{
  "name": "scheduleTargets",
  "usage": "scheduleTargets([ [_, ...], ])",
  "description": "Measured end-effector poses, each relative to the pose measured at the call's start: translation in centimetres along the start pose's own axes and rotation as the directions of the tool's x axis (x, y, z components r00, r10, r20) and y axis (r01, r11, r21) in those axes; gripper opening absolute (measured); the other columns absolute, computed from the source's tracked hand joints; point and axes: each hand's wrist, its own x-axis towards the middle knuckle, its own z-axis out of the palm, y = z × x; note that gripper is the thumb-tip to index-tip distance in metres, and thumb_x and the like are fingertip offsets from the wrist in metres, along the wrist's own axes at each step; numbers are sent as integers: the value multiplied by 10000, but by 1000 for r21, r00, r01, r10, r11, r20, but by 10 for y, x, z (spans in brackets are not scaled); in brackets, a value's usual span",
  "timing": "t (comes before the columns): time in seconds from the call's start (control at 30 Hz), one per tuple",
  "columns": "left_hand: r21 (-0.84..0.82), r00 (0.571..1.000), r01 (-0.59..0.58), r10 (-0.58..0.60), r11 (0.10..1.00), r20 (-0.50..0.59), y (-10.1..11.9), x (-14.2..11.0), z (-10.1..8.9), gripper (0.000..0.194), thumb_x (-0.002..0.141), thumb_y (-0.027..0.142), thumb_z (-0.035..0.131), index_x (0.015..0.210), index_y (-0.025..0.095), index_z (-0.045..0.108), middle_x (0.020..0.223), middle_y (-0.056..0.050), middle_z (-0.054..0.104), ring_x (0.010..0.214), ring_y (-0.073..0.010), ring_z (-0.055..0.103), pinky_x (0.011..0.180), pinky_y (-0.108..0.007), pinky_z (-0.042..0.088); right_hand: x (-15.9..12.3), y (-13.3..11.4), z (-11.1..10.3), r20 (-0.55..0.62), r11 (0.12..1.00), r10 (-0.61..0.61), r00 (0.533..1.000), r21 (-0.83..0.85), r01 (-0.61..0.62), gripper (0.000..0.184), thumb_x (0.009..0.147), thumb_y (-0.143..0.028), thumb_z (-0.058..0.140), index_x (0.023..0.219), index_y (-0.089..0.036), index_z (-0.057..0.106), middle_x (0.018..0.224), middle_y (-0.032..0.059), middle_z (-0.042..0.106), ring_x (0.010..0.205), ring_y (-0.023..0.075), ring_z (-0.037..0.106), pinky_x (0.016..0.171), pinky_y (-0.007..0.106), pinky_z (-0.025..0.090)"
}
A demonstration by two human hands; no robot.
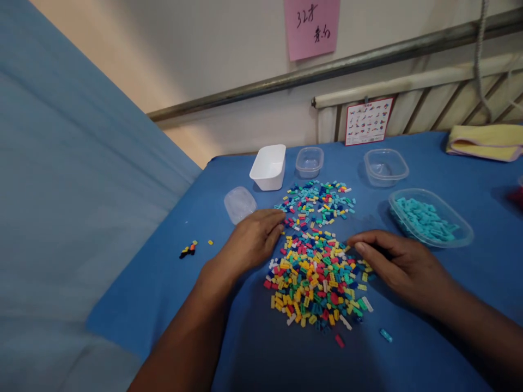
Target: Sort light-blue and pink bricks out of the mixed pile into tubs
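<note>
A heap of small toy building bricks (312, 277) in mixed colours spreads over the blue cloth between my hands. Behind it lies a looser spread of bricks (318, 198), mostly light blue. My left hand (259, 234) rests at the left side of the two groups, fingers stretched forward and thumb a little apart, fingertips touching the bricks' edge. At the heap's right side is my right hand (402, 267), index finger and thumb pinched close together. A small yellowish brick (347, 249) shows at their tips. The other fingers of that hand are curled under, partly hidden.
A clear tub of turquoise bricks (429, 218) stands right. Farther back are a white container (269, 167), two clear tubs (309, 162) (386, 167) and a folded yellow cloth (486, 142). A translucent lid or dish (239, 204) lies left, near black and yellow pieces (188, 250).
</note>
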Motion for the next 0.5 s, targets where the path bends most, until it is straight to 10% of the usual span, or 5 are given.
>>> scheduleTargets([
  [0.33, 88, 996, 20, -27, 996, 88, 9, 4, 5, 298, 1102, 250, 487, 1108, 164, 771, 1086, -115, 734, 1058, -276, 695, 959, -454, 597, 0, 1, 0, -5, 1000, -17, 1000, -12, 17, 296, 1085, -485, 597, 1169, -293, 806, 1070, 44, 836, 931, 245, 786, 810, 361, 624],
  [0.5, 10, 996, -94, 94, 996, 1, 9, 6, 11, 300, 1096, 226, 491, 1257, 156, 735, 1328, -120, 725, 1252, -270, 664, 1109, -455, 548, -1, 2, 0, -7, 1000, -23, 1000, -18, 22, 271, 1090, -475, 602, 1180, -312, 799, 1062, 22, 830, 922, 231, 782, 807, 350, 611],
])
